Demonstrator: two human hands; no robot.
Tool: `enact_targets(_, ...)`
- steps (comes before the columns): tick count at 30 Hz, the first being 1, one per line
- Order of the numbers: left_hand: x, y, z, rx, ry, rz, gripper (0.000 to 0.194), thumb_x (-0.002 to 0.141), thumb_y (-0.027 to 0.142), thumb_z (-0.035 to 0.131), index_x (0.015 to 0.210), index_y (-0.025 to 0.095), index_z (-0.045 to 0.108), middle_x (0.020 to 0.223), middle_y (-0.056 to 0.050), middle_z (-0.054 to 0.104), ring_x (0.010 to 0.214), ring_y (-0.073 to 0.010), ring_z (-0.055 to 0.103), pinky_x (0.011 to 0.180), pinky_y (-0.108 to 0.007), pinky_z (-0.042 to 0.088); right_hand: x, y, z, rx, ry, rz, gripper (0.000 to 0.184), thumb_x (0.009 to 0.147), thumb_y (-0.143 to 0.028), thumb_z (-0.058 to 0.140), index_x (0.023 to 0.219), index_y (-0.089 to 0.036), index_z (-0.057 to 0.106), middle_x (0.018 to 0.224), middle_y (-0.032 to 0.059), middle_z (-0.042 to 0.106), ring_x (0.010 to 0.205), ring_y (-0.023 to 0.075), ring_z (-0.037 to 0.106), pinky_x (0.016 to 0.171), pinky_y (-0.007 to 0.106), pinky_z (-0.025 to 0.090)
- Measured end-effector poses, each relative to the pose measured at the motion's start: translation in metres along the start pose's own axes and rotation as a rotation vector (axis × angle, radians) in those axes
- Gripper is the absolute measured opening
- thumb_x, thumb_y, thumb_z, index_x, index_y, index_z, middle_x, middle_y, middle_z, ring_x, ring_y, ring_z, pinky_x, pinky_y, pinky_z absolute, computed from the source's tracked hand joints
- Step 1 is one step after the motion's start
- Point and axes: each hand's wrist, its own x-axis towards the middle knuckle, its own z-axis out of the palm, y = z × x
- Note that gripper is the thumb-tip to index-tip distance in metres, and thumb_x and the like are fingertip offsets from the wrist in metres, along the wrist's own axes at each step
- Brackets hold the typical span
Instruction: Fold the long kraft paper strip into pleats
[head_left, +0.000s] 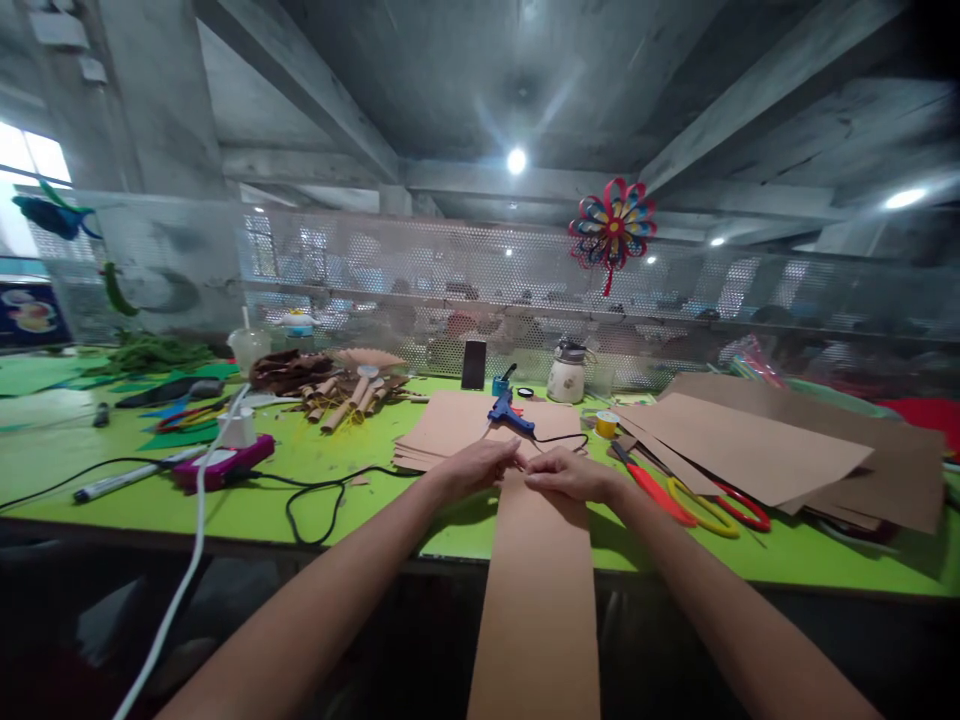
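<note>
Head view, items listed from the hands outward. Left hand [480,468]: fingers bunched at the far end of a long brown card strip [541,600], gripping its edge. Right hand [566,474]: fingers curled over the same end, thumb side toward the left hand, also gripping; the two sets of fingertips nearly meet. Card strip: far end above the green surface [461,535], remainder extending over the near edge toward the wearer, between the forearms.

Just beyond the hands: one stack of brown card sheets [435,428], with a blue glue gun [511,413] lying on top, black cord curving to the right. Behind the stack: one upright dark panel [473,365] and one pale jar [567,380] with a grey top.

Right of the hands: one yellow spool [606,425]; scissors with yellow handles [703,508]; red handle loops [750,508] beside them; farther right, a pile of large brown sheets [757,440], loosely overlapping.

Left of the hands: one purple power strip [225,463] with a white plug [238,428] seated in it; one marker [135,472], lying flat behind a black cable; brown paper rolls [346,408] in a heap; one clear cup [249,350] with a straw.

Background: perforated screen [450,260], one red-edged flower ornament [615,225] hanging before it.
</note>
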Motion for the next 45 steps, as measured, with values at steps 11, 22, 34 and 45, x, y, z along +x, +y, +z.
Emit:
enact_targets(11, 0.002, -0.002, 0.003, 0.609, 0.028, 0.220, 0.032, 0.081, 0.042, 0.052, 0.065, 0.014, 0.053, 0.058, 0.003, 0.042, 0.055, -0.0097, 0.035, 0.051, -0.022, 0.027, 0.007, 0.020, 0.021, -0.260, 0.355, 0.064, 0.028, 0.077, -0.033, 0.056, 0.063, -0.011, 0.065, 0.054, -0.0012, 0.050, 0.053, 0.0089, 0.040, 0.049, 0.020, 0.028)
enact_targets(22, 0.002, 0.001, -0.008, 0.600, 0.056, 0.241, 0.031, 0.079, 0.041, 0.053, 0.066, 0.013, 0.055, 0.058, 0.004, 0.043, 0.056, -0.0098, 0.037, 0.052, -0.022, 0.028, -0.006, 0.009, 0.015, -0.210, 0.376, 0.011, 0.020, 0.082, -0.028, 0.054, 0.079, -0.014, 0.068, 0.071, 0.0038, 0.064, 0.066, 0.0138, 0.052, 0.060, 0.024, 0.038)
enact_targets(34, -0.004, 0.002, -0.006, 0.443, -0.046, 0.187, 0.029, 0.078, 0.039, 0.059, 0.077, 0.011, 0.063, 0.065, -0.001, 0.054, 0.058, -0.0095, 0.045, 0.055, -0.021, 0.034, -0.002, 0.016, 0.030, -0.360, 0.428, -0.085, 0.019, 0.087, -0.026, 0.049, 0.084, -0.014, 0.063, 0.071, 0.0038, 0.062, 0.061, 0.0125, 0.049, 0.057, 0.023, 0.034)
enact_targets(45, -0.002, -0.002, -0.015, 0.370, 0.021, 0.135, 0.029, 0.070, 0.038, 0.065, 0.073, 0.009, 0.063, 0.060, 0.001, 0.054, 0.054, -0.0088, 0.045, 0.053, -0.020, 0.035, -0.008, 0.014, 0.022, -0.365, 0.415, -0.106, 0.024, 0.088, -0.023, 0.045, 0.090, -0.013, 0.067, 0.074, 0.0038, 0.065, 0.064, 0.0126, 0.052, 0.059, 0.022, 0.035)
